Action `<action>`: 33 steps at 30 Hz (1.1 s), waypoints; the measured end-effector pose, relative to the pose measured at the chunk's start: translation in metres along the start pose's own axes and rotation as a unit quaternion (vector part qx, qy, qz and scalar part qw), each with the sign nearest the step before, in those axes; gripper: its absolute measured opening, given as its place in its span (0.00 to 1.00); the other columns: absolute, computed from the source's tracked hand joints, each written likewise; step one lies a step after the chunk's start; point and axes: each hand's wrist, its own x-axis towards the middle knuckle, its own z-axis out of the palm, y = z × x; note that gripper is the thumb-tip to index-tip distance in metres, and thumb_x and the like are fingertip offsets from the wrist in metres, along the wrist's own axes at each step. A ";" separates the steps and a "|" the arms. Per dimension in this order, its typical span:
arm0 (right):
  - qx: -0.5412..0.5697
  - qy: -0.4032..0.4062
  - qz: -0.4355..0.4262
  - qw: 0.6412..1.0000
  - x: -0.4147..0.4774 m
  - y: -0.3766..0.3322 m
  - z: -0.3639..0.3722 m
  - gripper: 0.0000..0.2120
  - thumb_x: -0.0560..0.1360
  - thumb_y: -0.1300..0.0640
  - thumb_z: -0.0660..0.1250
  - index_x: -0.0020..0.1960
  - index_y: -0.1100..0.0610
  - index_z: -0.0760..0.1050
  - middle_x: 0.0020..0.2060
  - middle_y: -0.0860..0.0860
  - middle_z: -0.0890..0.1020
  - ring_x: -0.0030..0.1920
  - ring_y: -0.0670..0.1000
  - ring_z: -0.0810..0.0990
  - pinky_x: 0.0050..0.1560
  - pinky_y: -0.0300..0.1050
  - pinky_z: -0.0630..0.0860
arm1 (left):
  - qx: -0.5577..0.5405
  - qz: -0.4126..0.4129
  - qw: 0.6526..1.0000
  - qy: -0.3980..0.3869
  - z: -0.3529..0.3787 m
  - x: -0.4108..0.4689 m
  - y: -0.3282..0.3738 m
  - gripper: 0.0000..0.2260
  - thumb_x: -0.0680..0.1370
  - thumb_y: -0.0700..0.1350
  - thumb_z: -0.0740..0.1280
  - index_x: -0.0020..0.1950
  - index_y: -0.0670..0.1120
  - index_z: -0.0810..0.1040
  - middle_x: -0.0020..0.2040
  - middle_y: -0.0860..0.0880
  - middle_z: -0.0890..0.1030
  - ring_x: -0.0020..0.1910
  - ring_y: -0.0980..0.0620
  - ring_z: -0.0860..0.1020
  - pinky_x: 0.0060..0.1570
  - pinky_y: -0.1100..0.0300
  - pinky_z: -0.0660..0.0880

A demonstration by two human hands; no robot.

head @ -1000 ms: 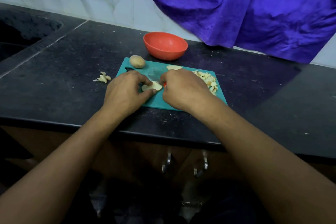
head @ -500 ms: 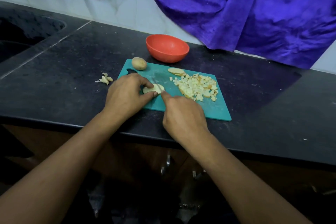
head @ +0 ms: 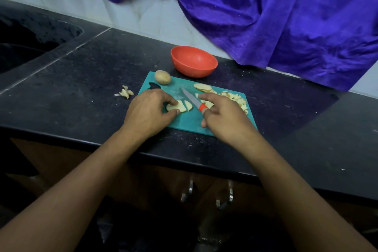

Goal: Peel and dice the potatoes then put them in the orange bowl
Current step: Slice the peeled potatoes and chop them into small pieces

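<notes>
Left hand (head: 149, 113) pinches the peeled potato piece (head: 177, 107) on the teal board (head: 185, 122); just beside it, right hand (head: 224, 117) seems to grip the knife (head: 192, 98), forefinger extended; orange bowl (head: 194, 61) stands beyond both

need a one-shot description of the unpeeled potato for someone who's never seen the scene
Find the teal cutting board on the black counter, just in front of the orange bowl. At the board's far left corner, beside its handle hole, sits the unpeeled potato. It is the only whole, brown-skinned piece; everything else on the board is pale slices and dice.
</notes>
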 end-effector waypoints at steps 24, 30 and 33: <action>-0.230 0.008 -0.087 0.969 -0.027 -0.008 0.033 0.25 0.84 0.53 0.58 0.80 0.45 0.63 0.44 0.47 0.79 0.43 0.51 0.79 0.42 0.49 0.76 | -0.017 -0.015 1.000 0.005 0.000 0.000 0.000 0.13 0.74 0.57 0.76 0.55 0.54 0.86 0.52 0.56 0.85 0.52 0.54 0.80 0.55 0.51 0.78; -0.177 -0.002 -0.046 0.983 -0.005 -0.027 0.000 0.20 0.83 0.53 0.61 0.74 0.43 0.73 0.63 0.50 0.81 0.59 0.54 0.80 0.56 0.51 0.78 | -0.028 -0.011 1.000 -0.011 -0.005 -0.003 -0.003 0.10 0.75 0.54 0.75 0.55 0.54 0.86 0.53 0.57 0.86 0.55 0.53 0.81 0.58 0.49 0.78; -0.192 -0.019 -0.049 0.980 0.000 -0.038 0.004 0.20 0.82 0.55 0.62 0.72 0.43 0.74 0.63 0.51 0.81 0.60 0.55 0.79 0.55 0.51 0.77 | -0.028 -0.008 1.000 -0.008 -0.006 -0.004 -0.003 0.10 0.75 0.53 0.75 0.55 0.53 0.87 0.53 0.57 0.86 0.55 0.54 0.81 0.58 0.50 0.78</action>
